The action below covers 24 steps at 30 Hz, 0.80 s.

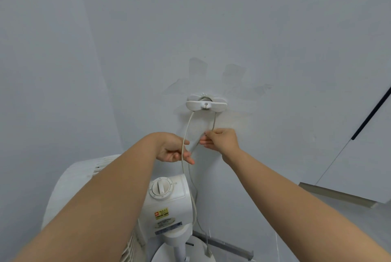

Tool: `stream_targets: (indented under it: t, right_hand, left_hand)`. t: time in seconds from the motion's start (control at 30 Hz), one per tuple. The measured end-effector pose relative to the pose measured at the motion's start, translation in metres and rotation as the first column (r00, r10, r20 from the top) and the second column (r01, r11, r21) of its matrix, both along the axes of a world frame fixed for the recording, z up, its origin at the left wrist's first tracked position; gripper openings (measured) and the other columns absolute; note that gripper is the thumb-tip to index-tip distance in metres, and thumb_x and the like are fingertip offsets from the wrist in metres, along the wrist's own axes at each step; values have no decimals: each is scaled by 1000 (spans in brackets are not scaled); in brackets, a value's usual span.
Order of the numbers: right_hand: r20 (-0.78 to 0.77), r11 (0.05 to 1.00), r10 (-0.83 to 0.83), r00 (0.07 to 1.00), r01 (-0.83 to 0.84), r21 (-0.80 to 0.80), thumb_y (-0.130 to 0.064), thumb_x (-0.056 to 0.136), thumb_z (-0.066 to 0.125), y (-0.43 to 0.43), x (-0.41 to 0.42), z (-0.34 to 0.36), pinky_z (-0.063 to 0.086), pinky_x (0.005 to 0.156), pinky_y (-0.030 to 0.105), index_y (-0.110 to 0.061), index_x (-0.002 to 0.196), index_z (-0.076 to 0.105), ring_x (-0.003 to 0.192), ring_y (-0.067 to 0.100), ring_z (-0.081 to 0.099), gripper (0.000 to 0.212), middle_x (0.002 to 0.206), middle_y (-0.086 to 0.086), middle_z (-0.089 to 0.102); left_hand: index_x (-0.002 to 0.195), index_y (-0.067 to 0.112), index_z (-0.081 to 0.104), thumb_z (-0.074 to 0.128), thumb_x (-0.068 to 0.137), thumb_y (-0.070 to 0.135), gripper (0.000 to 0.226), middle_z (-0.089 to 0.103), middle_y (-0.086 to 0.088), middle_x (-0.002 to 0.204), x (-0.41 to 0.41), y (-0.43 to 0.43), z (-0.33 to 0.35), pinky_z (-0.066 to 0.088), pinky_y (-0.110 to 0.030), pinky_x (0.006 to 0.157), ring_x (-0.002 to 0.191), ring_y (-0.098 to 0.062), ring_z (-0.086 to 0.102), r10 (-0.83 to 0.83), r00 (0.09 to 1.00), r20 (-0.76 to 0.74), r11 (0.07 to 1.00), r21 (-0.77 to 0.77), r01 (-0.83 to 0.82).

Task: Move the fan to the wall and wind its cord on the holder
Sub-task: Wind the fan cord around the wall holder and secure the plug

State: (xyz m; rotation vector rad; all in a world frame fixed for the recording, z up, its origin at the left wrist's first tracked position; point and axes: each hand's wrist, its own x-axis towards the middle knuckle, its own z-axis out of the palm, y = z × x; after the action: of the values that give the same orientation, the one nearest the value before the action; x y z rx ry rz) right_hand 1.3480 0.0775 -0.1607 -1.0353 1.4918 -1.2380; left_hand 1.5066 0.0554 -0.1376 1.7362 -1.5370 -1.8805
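A white standing fan (pixel 167 200) stands close to the pale wall (pixel 211 29), its round dial on top and its cage partly hidden behind my left arm. A white winged cord holder (pixel 206 105) is fixed to the wall above it. The pale cord (pixel 186 132) loops over the holder, with one strand hanging down on each side. My right hand (pixel 220 140) pinches the right strand just below the holder. My left hand (pixel 174 148) is beside the left strand, fingers loosely curled and spread, with the cord running down past them towards the fan's base.
A white cabinet door with a dark handle strip (pixel 370 113) stands at the right, a beige ledge (pixel 336 195) below it. A grey skirting strip (pixel 224 244) runs along the floor behind the fan. The wall corner lies at the left.
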Motion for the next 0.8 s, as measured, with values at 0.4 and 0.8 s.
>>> stream_targets:
  t: [0.4, 0.8]
  right_hand:
    - [199, 978, 170, 965, -190, 86, -12, 99, 45, 1, 0, 30, 58, 64, 24, -2, 92, 58, 67, 17, 70, 17, 81, 13, 68]
    - [-800, 947, -270, 535, -3, -321, -17, 96, 43, 25, -41, 80, 51, 72, 41, -5, 89, 61, 77, 34, 62, 23, 82, 13, 70]
  left_hand:
    - [99, 4, 49, 33, 99, 11, 18, 64, -12, 91, 0, 2, 2, 54, -30, 61, 71, -24, 65, 249, 960, -130, 968, 73, -241]
    - [86, -1, 65, 53, 94, 14, 21, 73, 1, 78, 29, -30, 30, 43, -20, 67, 80, -19, 67, 672, 590, -448, 564, -206, -799]
